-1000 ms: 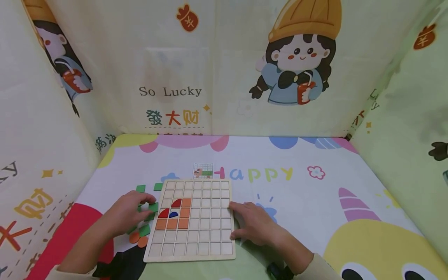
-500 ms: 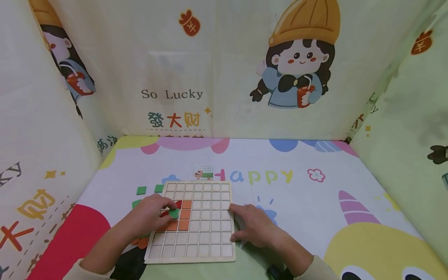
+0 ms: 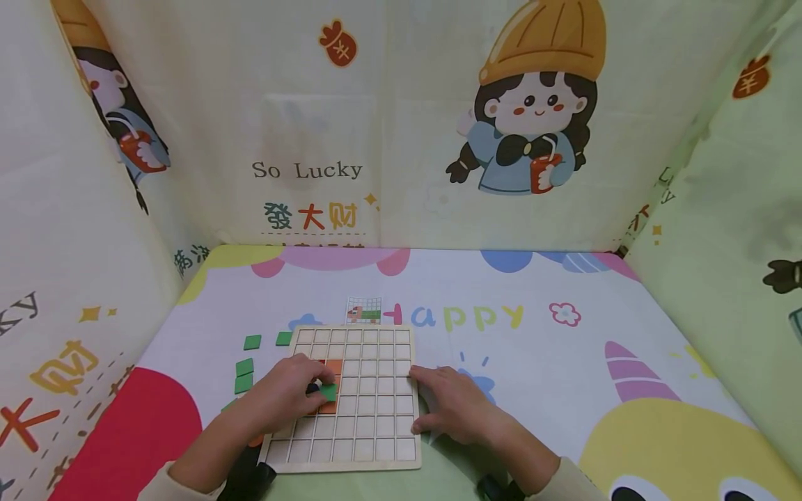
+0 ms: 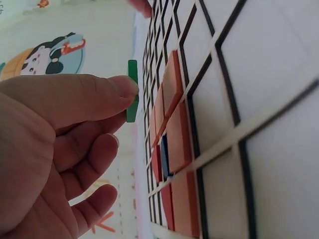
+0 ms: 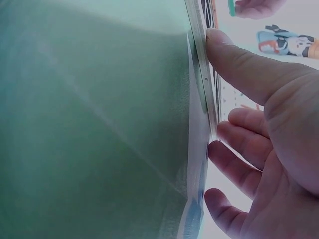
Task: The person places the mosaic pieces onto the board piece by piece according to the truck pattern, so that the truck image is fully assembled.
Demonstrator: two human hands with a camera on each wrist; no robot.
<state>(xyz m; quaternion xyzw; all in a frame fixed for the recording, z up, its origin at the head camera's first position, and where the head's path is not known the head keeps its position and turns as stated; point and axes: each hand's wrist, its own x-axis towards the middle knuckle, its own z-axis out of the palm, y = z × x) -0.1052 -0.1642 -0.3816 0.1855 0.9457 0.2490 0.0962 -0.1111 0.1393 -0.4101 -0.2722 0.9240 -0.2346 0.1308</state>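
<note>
My left hand (image 3: 285, 391) pinches a green square tile (image 3: 328, 392) between thumb and fingers. In the left wrist view the green tile (image 4: 132, 107) stays a little off the wooden grid board (image 4: 279, 164), its flat side facing the board. Below it several orange square tiles (image 4: 179, 142) sit in cells, with a dark blue piece (image 4: 165, 157) and red pieces (image 4: 167, 204) beside them. In the head view the hand partly covers these. At the right edge of the board (image 3: 376, 424), my right hand (image 3: 457, 403) rests its thumb and fingertips against the rim.
Several loose green tiles (image 3: 244, 383) lie left of the board, with an orange round piece (image 3: 255, 440) mostly hidden by the left arm. A small picture card (image 3: 363, 310) lies behind the board. Printed cloth walls (image 3: 413, 209) stand at the back and sides.
My left hand has picked up a green tile from the left and carried it right, over the coloured pieces on the board. My right hand stays at the board's right edge.
</note>
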